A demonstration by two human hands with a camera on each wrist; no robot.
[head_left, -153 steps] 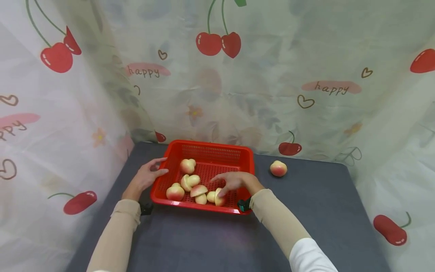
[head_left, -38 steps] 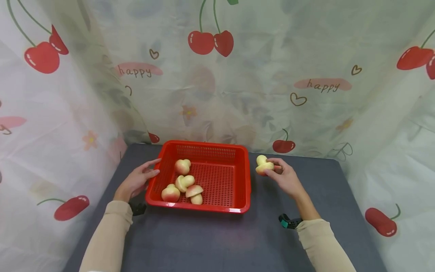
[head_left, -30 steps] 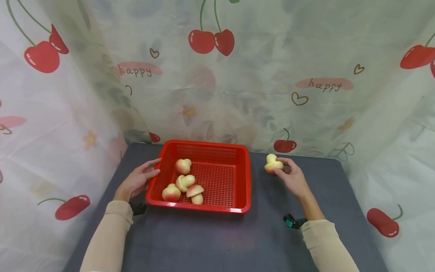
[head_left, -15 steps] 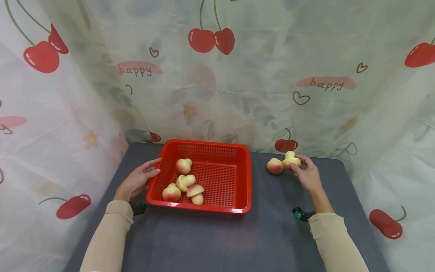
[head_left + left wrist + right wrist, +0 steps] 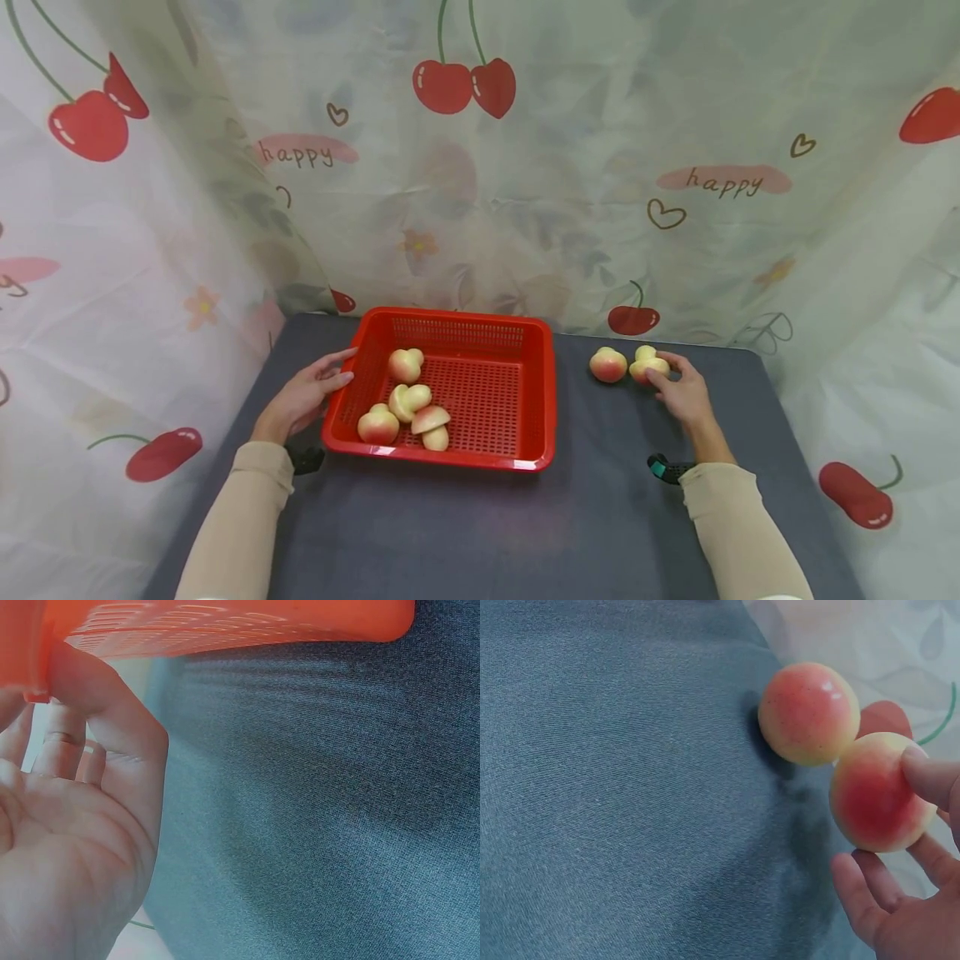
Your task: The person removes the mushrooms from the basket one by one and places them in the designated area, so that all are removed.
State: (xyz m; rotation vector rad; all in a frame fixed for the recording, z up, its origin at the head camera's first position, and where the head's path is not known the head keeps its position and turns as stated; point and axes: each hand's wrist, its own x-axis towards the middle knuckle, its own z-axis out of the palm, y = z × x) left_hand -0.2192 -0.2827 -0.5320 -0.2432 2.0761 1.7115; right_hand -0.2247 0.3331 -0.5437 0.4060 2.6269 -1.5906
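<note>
In the head view a red plastic basket [image 5: 491, 404] with slotted sides sits on the table, and several toy mushrooms [image 5: 378, 425], cream with reddish caps, lie in its left half. My left hand [image 5: 300, 400] holds the basket's left rim [image 5: 41, 660] between thumb and fingers. To the right of the basket, my right hand [image 5: 686, 396] pinches a toy mushroom [image 5: 647, 365] with its stem upward. Its rounded red cap [image 5: 877, 795] faces the right wrist camera. Just left of it another toy mushroom [image 5: 608, 365] stands cap-down on the table; a narrow gap separates them in the head view.
A dark grey cloth [image 5: 465, 533] covers the table. Behind and at both sides hangs a pale curtain [image 5: 525, 208] printed with cherries, close to the table's back edge. A black wrist strap [image 5: 667, 469] is on my right wrist.
My right hand took a mushroom out of the basket and carried it right, past the one standing on the table, then slightly lower. The left hand stays at the basket's rim.
</note>
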